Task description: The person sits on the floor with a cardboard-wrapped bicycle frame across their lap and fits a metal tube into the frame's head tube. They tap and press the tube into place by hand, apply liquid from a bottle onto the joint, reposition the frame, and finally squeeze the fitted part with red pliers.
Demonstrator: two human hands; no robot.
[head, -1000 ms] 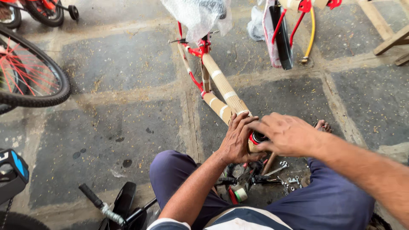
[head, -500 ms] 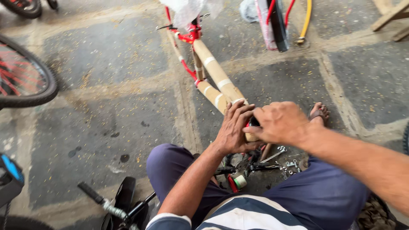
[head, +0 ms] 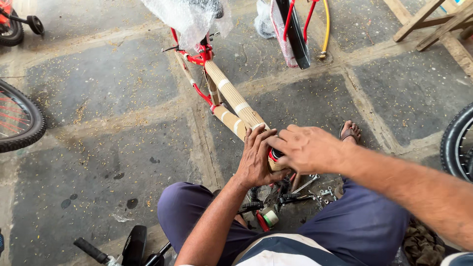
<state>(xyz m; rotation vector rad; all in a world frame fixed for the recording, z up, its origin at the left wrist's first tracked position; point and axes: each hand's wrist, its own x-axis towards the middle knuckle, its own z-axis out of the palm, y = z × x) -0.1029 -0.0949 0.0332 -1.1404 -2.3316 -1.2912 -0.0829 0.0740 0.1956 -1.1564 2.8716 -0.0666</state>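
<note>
1. Nearest the camera, one black handlebar grip [head: 89, 249] and one black saddle [head: 134, 245] lie on the stone floor [head: 98, 148], to the left of the person's two knees in blue trousers.
2. Between the knees, just below the bicycle frame's near end, sit one roll of tape [head: 269, 217], loose wrenches [head: 305, 184] and small bolts.
3. The left hand [head: 256, 160] is curled around the near end of the cardboard-wrapped bicycle frame [head: 231, 101], its fingers closed on the wrapping.
4. The right hand [head: 308, 148] lies over that same end from the right, its fingers bent down onto the frame; how firmly they grip cannot be told.
5. One sandalled foot [head: 350, 132] rests just right of the frame's near end.
6. Two wheels show partly: one [head: 19, 123] well left of the frame, one [head: 456, 143] well right.
7. The frame runs away from the hands; two red tubes show beside the wrapped ones.
8. Its far end carries one bubble-wrap bundle [head: 185, 17].
9. Right of that bundle stands one red-and-black part [head: 295, 29].
</note>
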